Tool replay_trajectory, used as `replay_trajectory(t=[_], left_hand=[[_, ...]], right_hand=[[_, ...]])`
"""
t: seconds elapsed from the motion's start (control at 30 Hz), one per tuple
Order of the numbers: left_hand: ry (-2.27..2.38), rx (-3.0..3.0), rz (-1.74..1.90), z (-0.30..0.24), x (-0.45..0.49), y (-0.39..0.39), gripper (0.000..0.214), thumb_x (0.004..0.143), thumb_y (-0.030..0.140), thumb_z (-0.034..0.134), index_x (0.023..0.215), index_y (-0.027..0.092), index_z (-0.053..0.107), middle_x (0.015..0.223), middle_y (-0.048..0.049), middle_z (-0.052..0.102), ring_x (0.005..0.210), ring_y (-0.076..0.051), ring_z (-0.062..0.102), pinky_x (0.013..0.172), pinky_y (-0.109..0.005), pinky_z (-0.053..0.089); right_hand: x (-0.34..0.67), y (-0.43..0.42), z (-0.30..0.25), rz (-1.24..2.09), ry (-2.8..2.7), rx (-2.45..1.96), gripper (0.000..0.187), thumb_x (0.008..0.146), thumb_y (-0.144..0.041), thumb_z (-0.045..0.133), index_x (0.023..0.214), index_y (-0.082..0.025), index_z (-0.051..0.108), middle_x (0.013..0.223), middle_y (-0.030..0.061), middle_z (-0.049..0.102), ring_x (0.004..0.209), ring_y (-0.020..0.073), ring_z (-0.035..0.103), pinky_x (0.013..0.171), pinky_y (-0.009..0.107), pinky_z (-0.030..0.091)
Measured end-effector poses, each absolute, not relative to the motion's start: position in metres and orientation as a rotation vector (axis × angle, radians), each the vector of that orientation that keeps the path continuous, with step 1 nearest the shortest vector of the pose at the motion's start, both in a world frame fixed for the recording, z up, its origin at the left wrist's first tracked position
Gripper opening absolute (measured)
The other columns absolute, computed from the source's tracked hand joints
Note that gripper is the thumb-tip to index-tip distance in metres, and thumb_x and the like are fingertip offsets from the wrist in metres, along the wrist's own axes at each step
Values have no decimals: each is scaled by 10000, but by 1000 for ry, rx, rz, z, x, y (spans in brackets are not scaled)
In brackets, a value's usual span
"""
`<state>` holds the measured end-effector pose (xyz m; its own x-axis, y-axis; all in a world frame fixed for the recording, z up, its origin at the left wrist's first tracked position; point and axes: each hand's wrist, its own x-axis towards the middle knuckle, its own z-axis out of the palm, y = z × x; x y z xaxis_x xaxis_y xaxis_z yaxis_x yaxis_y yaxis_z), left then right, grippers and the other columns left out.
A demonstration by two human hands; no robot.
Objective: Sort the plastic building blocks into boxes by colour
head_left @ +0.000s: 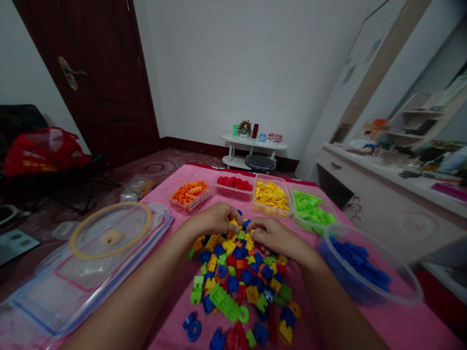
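A mixed heap of plastic building bricks (239, 265) in yellow, blue, green, red and orange lies on the pink cloth. At the far end of the heap, my left hand (219, 218) has its fingers curled, with a yellow brick (235, 222) between thumb and fingertips. My right hand (273, 234) is just across from it, fingers bent down into the bricks. What its fingertips hold, if anything, is too small to make out. Nearest me are a long green brick (224, 302) and blue rings (193, 330).
Behind the heap stand clear boxes of orange bricks (189, 192), red bricks (234, 183), yellow bricks (270, 194) and green bricks (312, 208). A round tub (410, 287) of blue bricks is at right. Stacked clear lids (109, 272) lie at left, a yellow-rimmed round lid (148, 218) on top.
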<state>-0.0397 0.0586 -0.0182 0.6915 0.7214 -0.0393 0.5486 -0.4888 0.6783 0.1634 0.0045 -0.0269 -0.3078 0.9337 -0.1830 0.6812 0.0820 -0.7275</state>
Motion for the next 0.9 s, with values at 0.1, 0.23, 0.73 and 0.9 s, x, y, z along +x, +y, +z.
replay_trajectory(t=[0.1, 0.23, 0.73, 0.9], left_hand=[[995, 2245, 250, -20, -33, 53, 316, 659, 239, 643, 962, 163, 689, 781, -16, 681, 650, -125, 571, 558, -184, 402], [1081, 2319, 194, -14, -30, 45, 293, 585, 213, 686, 874, 174, 705, 715, 3, 663, 599, -113, 540, 507, -176, 365], [873, 1711, 1241, 11, -27, 50, 387, 693, 320, 667, 1022, 120, 632, 947, -83, 674, 736, -145, 621, 649, -246, 505], [814, 1884, 1185, 12, -10, 32, 371, 718, 202, 638, 1087, 162, 644, 1077, -78, 666, 961, -199, 620, 861, -318, 487]], right_hand=[[156, -3, -28, 579, -2294, -1671, 273, 665, -200, 541, 926, -183, 619, 837, 52, 631, 752, 173, 561, 615, 251, 361], [150, -9, -28, 355, -2369, -1740, 239, 644, -183, 549, 872, -178, 619, 820, 49, 627, 740, 169, 532, 575, 246, 284], [146, 3, -11, 1667, -783, -738, 242, 723, -305, 595, 906, -155, 545, 768, 36, 620, 551, 92, 531, 379, 148, 340], [130, -4, -9, 1996, -516, -456, 287, 842, -420, 450, 919, -154, 527, 704, 27, 607, 440, 70, 453, 305, 114, 215]])
